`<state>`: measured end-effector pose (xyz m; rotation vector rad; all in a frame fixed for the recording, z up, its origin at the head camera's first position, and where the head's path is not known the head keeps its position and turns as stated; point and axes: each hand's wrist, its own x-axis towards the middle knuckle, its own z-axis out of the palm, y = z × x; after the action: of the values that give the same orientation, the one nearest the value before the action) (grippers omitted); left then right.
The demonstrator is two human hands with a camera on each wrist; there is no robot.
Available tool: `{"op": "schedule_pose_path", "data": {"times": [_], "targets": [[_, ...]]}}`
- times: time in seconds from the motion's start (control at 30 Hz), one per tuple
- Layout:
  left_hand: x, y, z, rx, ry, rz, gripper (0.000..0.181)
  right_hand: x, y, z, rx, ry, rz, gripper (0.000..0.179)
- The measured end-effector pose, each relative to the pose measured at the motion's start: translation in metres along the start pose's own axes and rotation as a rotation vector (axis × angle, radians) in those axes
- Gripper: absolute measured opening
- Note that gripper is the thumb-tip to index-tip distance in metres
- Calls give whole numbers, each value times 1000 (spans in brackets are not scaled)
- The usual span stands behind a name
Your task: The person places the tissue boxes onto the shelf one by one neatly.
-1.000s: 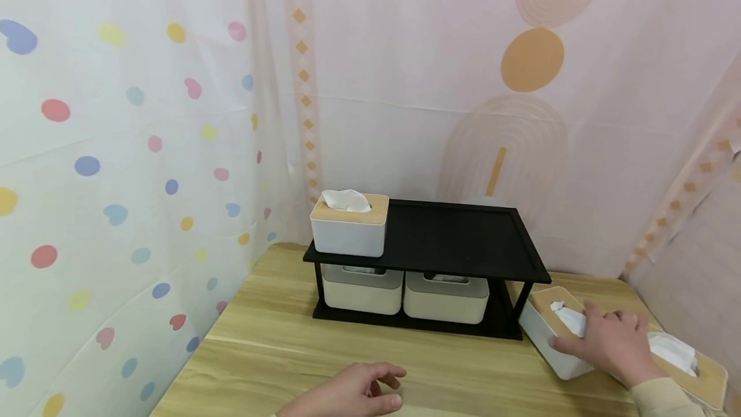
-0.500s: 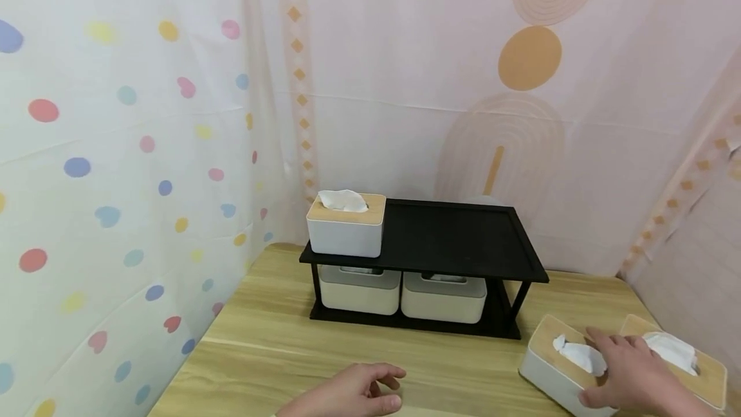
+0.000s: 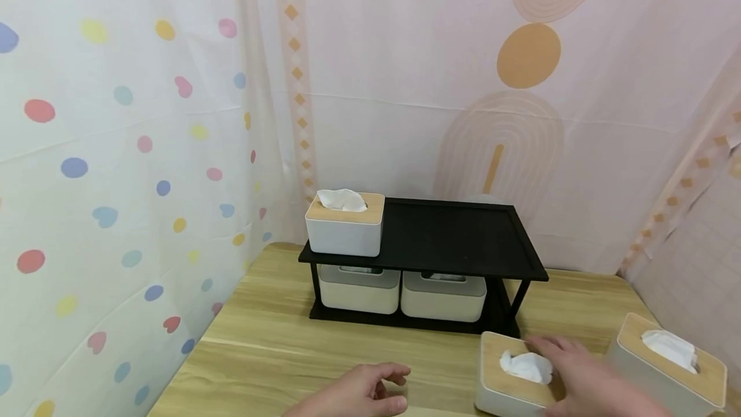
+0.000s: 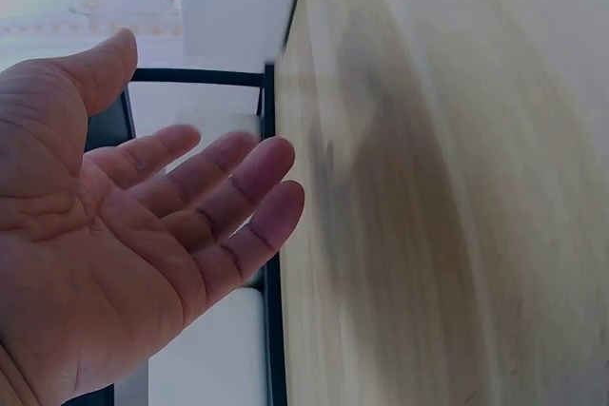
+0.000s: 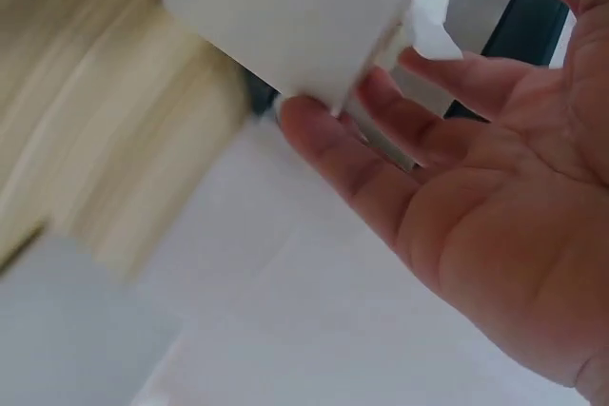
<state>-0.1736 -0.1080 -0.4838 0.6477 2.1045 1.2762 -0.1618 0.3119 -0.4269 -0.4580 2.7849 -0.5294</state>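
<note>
My right hand [image 3: 585,375] grips the right end of a tissue box [image 3: 494,369] with a white body, a light wooden lid and a tissue sticking out. Seen from the right wrist, its fingers [image 5: 333,145] reach round one edge of the white body [image 5: 285,11]. The thumb is mostly out of that view. My left hand [image 3: 361,391] hovers over the table in front of the shelf, holding nothing. In the left wrist view the palm [image 4: 105,244] faces the camera, with the fingers loosely extended.
A black two-tier shelf [image 3: 451,237] stands on the wooden table [image 3: 255,352]. One tissue box [image 3: 344,237] sits at its upper left; two more boxes, left [image 3: 360,295] and right [image 3: 444,301], fill the lower tier. Another tissue box [image 3: 666,372] stands at the far right, beside the patterned curtain [image 3: 706,250].
My right hand has brought the tissue box from beside the shelf's right end toward me and to the left, turning it. The left hand has stayed nearly in place.
</note>
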Motion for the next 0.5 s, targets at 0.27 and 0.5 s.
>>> {"op": "schedule_pose_path", "data": {"times": [0.27, 0.5], "targets": [[2, 2, 6, -14, 170, -26, 65, 27, -53, 35, -22, 144, -190, 108], [0, -4, 3, -102, 238, 16, 69, 47, -83, 50, 0, 207, -256, 108]]}}
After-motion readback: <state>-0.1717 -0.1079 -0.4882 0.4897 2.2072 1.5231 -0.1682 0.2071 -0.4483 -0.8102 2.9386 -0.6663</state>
